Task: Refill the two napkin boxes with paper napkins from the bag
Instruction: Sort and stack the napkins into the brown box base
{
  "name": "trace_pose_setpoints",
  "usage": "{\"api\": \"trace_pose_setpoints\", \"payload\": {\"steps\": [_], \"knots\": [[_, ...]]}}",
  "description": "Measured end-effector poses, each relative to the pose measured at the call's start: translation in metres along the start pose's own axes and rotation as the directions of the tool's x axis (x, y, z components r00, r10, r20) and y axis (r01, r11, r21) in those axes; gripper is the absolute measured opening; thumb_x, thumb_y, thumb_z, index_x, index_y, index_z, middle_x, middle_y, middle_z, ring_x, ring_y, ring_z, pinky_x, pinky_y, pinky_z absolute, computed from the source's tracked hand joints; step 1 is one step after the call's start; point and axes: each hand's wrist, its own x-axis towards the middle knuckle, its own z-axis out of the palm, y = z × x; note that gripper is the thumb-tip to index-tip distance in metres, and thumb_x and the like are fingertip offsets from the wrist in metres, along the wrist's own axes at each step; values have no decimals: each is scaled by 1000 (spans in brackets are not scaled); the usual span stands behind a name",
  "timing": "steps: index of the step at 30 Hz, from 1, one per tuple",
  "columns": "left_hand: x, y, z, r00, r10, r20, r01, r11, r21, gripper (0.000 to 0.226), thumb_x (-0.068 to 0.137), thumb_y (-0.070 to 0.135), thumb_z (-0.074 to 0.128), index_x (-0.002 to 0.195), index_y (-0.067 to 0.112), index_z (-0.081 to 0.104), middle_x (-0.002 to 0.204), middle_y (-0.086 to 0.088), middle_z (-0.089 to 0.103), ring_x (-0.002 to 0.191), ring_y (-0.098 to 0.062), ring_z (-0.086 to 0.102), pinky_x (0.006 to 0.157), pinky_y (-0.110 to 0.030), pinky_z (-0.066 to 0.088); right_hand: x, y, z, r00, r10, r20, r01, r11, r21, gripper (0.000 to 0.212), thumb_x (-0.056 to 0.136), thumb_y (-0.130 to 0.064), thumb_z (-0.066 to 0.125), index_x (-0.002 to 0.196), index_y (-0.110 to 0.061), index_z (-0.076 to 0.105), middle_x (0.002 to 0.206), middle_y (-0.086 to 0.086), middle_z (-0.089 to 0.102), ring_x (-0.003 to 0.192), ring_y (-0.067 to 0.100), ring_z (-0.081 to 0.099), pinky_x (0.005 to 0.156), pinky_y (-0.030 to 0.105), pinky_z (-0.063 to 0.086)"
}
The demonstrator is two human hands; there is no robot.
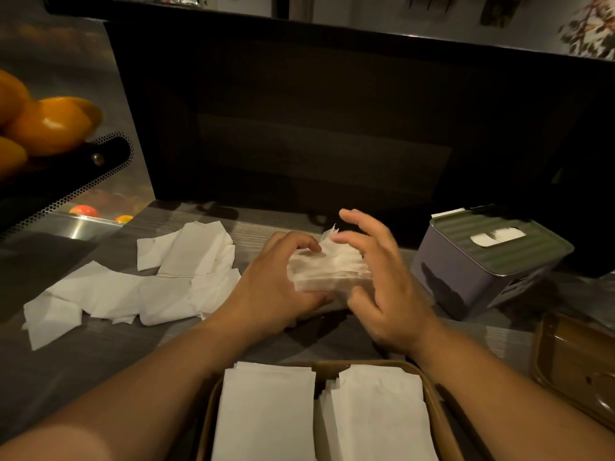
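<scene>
Left hand [279, 287] fingers curled gripping napkin stack [327, 269], right hand [382, 281] fingers spread loosely against its far side

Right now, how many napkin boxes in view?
2. A grey box with green slotted lid stands right of the hands; an open brown box holding two napkin stacks sits at the near edge. A brown lid lies far right.

From my remote seat, bare counter [100, 367] lay open at near left, while loose napkins [149, 287], the lidded napkin box [482, 271], the open box [429, 394] and a brown lid [572, 364] hemmed the rest.
</scene>
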Motion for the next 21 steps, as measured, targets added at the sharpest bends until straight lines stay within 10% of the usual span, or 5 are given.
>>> {"api": "trace_pose_setpoints", "payload": {"steps": [6,11,21], "knots": [[-2,0,0,1000,-2,16,2,1000,21,58,68,49,83,108,51,42,115,30,36,107,14,40,75,-10,43,1,14,4,990,-134,-45,110,928,-355,25,91,-25,56,106,-17,73,137,6,58,139,22,44,119,60,27],[-2,1,-1,999,-23,33,21,999,38,55,68,45,84,100,55,40,114,38,34,105,23,35,75,-11,45,-3,14,0,974,155,-162,-181,971,-156,39,97,-30,41,120,-15,69,141,-3,49,135,17,44,106,53,47],[-2,2,-1,999,-49,10,49,999,-18,46,76,39,80,102,49,44,106,31,49,100,6,51,74,-16,50,-5,6,-1,998,-17,-54,7,985,-174,42,92,-39,57,129,-20,60,150,-2,40,142,19,39,110,59,41]]}}
